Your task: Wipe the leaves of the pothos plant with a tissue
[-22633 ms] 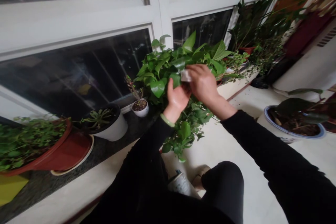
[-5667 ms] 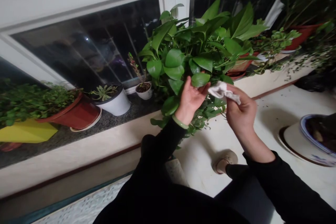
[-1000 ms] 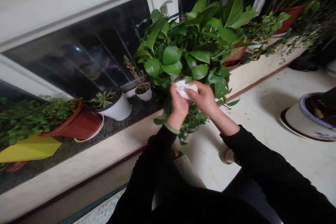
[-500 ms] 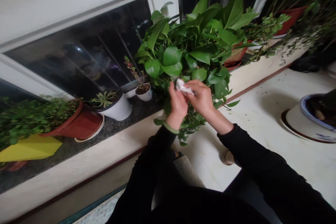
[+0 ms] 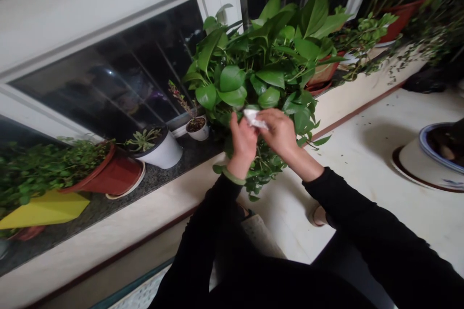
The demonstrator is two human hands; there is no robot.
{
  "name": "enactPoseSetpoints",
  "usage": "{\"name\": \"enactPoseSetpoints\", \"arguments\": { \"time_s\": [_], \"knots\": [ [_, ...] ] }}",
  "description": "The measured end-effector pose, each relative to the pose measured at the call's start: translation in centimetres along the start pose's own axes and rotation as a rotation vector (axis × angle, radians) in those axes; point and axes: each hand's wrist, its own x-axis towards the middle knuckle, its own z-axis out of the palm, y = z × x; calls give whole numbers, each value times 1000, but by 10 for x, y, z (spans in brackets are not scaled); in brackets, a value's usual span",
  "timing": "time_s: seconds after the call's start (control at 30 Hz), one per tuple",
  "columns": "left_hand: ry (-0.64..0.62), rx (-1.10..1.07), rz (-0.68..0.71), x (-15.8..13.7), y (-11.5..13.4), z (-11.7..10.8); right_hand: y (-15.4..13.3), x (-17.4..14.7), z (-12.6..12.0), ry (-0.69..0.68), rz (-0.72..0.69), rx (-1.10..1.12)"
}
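A crumpled white tissue (image 5: 253, 117) is pinched in the fingers of my right hand (image 5: 278, 131), in front of a bushy pothos plant (image 5: 232, 78). Close against the tissue is my left hand (image 5: 244, 142), its thumb raised and its other fingers curled in towards the right hand. What those fingers grip is hidden behind the tissue and the right hand. Broad green leaves surround both hands, and trailing stems hang below the wrists. A pale green bangle (image 5: 234, 176) circles my left wrist.
On the dark stone sill (image 5: 159, 174) stand a small white pot (image 5: 197, 128), a larger white pot (image 5: 165, 149) and a red-brown pot (image 5: 116, 169) beside a yellow object (image 5: 47, 210). A blue-rimmed white planter (image 5: 416, 161) stands on the floor at right. Windows line the back.
The view has shifted slightly. The tissue and right-hand fingers have moved a little against the left hand, and the left thumb has straightened somewhat. The tissue stays in my right hand.
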Motion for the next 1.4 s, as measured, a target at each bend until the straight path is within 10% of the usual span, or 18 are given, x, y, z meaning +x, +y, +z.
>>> {"name": "enactPoseSetpoints", "arguments": {
  "time_s": [0.13, 0.43, 0.63, 0.77, 1.0, 1.4],
  "knots": [
    [65, 93, 43, 4, 0, -4, -16, -24, -5, -15, 96, 261],
    [-24, 234, 74, 4, 1, -15, 41, -21, -25, 461, 412, 139],
    [45, 186, 118, 3, -2, -8, -6, -13, 12, 147, 237, 297],
    [45, 228, 145, -5, 4, -5, -28, -35, -5, 28, 251, 424],
    [18, 322, 191, -35, -25, -12, 48, -93, -48, 365, 648, 305],
    [21, 669, 372, -31, -91, -33, 85, -77, -13, 447, 561, 431]
  ]
}}
